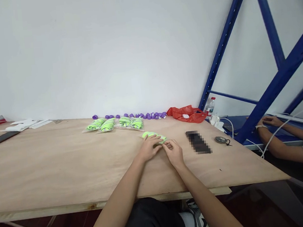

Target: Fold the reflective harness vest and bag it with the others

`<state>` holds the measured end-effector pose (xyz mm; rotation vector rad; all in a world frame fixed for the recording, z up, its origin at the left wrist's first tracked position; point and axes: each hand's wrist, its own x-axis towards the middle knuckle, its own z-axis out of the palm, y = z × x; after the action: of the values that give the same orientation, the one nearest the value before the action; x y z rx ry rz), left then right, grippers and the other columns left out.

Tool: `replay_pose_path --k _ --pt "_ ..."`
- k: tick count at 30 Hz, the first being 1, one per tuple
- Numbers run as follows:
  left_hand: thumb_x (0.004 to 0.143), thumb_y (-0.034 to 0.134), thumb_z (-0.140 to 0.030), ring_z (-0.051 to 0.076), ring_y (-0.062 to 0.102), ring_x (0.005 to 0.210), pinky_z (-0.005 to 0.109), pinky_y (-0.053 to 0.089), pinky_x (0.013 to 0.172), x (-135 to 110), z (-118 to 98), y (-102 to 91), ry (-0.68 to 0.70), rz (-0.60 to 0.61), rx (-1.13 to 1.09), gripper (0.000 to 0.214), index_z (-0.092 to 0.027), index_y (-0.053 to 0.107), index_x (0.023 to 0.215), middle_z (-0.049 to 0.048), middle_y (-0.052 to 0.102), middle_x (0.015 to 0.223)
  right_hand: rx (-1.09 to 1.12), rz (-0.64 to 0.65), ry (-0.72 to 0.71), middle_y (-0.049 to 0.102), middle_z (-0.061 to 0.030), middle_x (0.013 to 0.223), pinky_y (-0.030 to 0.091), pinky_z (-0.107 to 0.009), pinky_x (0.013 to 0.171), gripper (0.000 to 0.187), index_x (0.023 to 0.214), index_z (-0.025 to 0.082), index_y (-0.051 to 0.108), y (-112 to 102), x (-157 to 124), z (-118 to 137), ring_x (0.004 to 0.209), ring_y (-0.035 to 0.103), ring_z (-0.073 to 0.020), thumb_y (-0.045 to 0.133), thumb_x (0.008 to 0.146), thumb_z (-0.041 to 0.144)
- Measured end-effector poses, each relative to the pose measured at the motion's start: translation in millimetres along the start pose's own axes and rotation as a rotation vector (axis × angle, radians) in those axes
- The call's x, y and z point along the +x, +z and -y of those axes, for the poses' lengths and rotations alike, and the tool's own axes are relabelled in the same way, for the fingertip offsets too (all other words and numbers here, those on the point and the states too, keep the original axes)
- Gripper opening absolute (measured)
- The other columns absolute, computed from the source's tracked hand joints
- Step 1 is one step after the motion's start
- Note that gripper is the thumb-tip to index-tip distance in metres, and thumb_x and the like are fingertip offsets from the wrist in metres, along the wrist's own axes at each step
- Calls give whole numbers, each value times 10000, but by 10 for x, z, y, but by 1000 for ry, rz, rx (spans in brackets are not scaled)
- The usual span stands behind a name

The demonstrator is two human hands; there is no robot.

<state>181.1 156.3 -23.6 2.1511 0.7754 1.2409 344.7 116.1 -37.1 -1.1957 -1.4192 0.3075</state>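
A clear bag of bright green pieces point(153, 135) lies on the wooden table point(65, 168) in front of me. My left hand point(149, 147) rests on it with fingers curled over its near side. My right hand point(173, 150) meets it at the bag's right end, fingers pinched together on the bag's edge. Several more bags of green pieces point(115, 123) lie in a row further back. Behind them runs a line of small purple caps point(135, 115) along the wall.
A red plastic bag point(186, 113) and a water bottle point(210, 107) sit at the back right. A dark blurred object point(198, 142) and a round metal thing point(220, 139) lie right of my hands. Papers point(24, 125) lie at the far left. Another person's arms point(282, 140) rest by a blue frame point(278, 72).
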Motion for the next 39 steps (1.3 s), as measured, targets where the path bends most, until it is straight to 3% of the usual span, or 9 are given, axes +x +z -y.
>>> replay_pose_path --k 5,12,18,20,29,35,39 --pt "894 665 -309 304 634 1188 495 348 1134 23 52 -75 3 -58 -46 174 -326 811 988 69 784 1085 2 10 27 679 -48 797 502 -342 673 289 714 248 673 2 22 -67 677 607 -203 702 806 521" --pt "889 680 -302 301 665 1134 487 397 1100 36 -5 -116 -3 -112 -56 158 -323 823 952 68 786 1072 -49 -9 52 674 -56 836 512 -371 706 215 764 246 721 -8 35 -181 677 609 -207 665 816 446" --pt "908 662 -314 282 684 1086 462 459 1059 40 -27 -147 4 -193 -68 169 -305 824 955 78 779 1095 -92 -129 40 598 -130 1165 482 -447 993 213 904 228 771 -89 52 -240 1110 583 -292 655 824 388" --pt "912 662 -323 278 692 1073 457 472 1050 45 -29 -153 10 -208 -67 172 -300 823 966 81 783 1077 -82 -126 26 591 -136 1223 483 -440 1016 258 989 223 772 -98 56 -242 1157 573 -283 624 856 387" --pt "909 667 -316 253 707 1042 431 502 1016 52 1 -103 30 -228 -51 173 -248 818 960 84 787 1071 -184 -8 -186 634 -121 1159 481 -470 1032 394 1280 225 681 -74 23 -188 1133 583 -266 496 936 279" --pt "912 667 -313 241 715 1022 402 520 990 54 -4 -100 26 -241 -61 177 -238 813 979 82 790 1056 -246 44 -236 616 -119 1104 498 -481 986 435 1320 229 655 -84 14 -185 1084 579 -283 516 908 242" --pt "898 677 -302 235 730 958 369 539 932 55 -59 -106 17 -282 -87 158 -241 817 940 72 800 999 -157 0 -193 628 -114 1116 499 -468 972 406 1289 218 625 -60 21 -191 1073 594 -272 558 896 297"
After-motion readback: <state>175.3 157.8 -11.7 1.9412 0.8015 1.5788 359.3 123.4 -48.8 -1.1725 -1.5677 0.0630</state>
